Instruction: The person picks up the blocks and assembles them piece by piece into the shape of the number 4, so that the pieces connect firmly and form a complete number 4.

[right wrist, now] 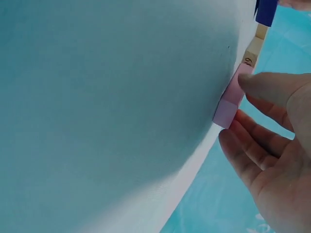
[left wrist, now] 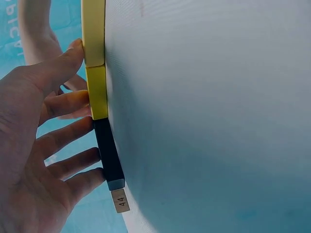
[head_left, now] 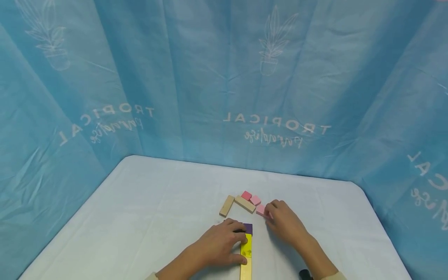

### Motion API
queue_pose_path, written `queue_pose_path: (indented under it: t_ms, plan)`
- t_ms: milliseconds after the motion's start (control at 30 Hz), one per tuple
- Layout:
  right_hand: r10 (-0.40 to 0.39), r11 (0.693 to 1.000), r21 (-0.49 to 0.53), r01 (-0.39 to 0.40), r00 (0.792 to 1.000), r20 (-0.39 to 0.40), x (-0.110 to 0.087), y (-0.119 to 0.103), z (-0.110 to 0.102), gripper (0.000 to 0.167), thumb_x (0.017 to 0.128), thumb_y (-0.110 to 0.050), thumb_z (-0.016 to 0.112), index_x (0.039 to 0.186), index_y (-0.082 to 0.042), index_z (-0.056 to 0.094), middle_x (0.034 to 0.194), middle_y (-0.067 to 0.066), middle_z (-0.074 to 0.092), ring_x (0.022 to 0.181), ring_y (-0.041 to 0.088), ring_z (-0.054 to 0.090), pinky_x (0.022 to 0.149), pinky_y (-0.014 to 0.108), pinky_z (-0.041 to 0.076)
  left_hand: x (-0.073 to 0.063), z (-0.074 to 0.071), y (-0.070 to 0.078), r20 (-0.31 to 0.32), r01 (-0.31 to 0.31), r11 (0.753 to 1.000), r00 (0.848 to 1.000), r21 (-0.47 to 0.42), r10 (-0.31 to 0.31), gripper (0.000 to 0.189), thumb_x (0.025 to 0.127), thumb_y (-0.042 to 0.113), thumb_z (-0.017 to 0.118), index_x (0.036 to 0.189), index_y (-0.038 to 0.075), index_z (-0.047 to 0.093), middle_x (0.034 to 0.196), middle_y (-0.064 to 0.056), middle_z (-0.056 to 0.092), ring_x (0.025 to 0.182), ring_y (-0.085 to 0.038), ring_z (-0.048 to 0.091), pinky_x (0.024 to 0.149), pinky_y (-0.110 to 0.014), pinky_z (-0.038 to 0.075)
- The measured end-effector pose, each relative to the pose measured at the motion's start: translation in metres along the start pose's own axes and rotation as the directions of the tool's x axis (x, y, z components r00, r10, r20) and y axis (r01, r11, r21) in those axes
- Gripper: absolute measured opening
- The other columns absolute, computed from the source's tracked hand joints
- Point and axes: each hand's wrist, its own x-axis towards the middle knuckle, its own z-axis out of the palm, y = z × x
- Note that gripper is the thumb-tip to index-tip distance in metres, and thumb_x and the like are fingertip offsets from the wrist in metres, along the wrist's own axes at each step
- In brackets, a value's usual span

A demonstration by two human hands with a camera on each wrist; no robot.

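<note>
In the head view, a straight row runs away from the front edge: a pale yellow block (head_left: 246, 270), a bright yellow block (head_left: 246, 249) and a dark purple block (head_left: 248, 228). My left hand (head_left: 222, 243) rests its spread fingertips on this row, the thumb at the pale block in the left wrist view and other fingers along the yellow and dark ones. To the right and farther back, my right hand (head_left: 285, 223) pinches a pink block (head_left: 260, 210) between thumb and fingers. The right wrist view shows the thumb on that block's (right wrist: 235, 90) face, close over the table.
Beyond the row lie two plain wooden blocks (head_left: 245, 204), a red block (head_left: 246, 195) and another pink block (head_left: 255, 200). A small black object (head_left: 305, 274) sits by the right forearm. Blue curtains (head_left: 210, 77) hang around the white table (head_left: 157, 202).
</note>
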Motion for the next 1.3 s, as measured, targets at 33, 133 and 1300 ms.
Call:
queue_pose_path:
  t_ms: [33, 133, 1300]
  plan:
    - [-0.003, 1.000, -0.002, 0.003, 1.000, -0.004, 0.001, 0.000, 0.000, 0.024, 0.078, -0.022, 0.081, 0.097, -0.021, 0.066, 0.094, -0.005, 0.056, 0.089, 0.013, 0.050, 0.084, 0.032, 0.050, 0.000, 0.000, 0.000, -0.005, -0.001, 1.000, 1.000, 0.002, 0.001, 0.048, 0.079, 0.069, 0.059, 0.113, 0.036, 0.067, 0.131, 0.010, 0.051, 0.120, -0.013, 0.044, 0.084, -0.041, 0.051]
    - [-0.017, 1.000, 0.014, 0.017, 1.000, 0.002, 0.002, 0.000, -0.001, 0.024, 0.078, -0.019, 0.081, 0.097, -0.021, 0.066, 0.092, -0.005, 0.056, 0.088, 0.014, 0.051, 0.084, 0.033, 0.051, 0.000, 0.000, 0.000, -0.010, 0.001, 1.000, 1.000, 0.006, -0.001, 0.048, 0.079, 0.069, 0.059, 0.114, 0.036, 0.066, 0.131, 0.010, 0.051, 0.120, -0.014, 0.044, 0.083, -0.041, 0.051]
    - [-0.202, 0.974, 0.117, 0.192, 0.976, 0.084, -0.024, -0.005, -0.005, 0.018, 0.079, -0.019, 0.078, 0.093, -0.024, 0.069, 0.096, -0.011, 0.057, 0.088, 0.009, 0.051, 0.084, 0.035, 0.050, 0.000, 0.004, 0.000, -0.016, -0.001, 1.000, 1.000, 0.014, 0.001, 0.045, 0.079, 0.069, 0.061, 0.111, 0.037, 0.065, 0.131, 0.014, 0.050, 0.121, -0.012, 0.041, 0.083, -0.039, 0.051]
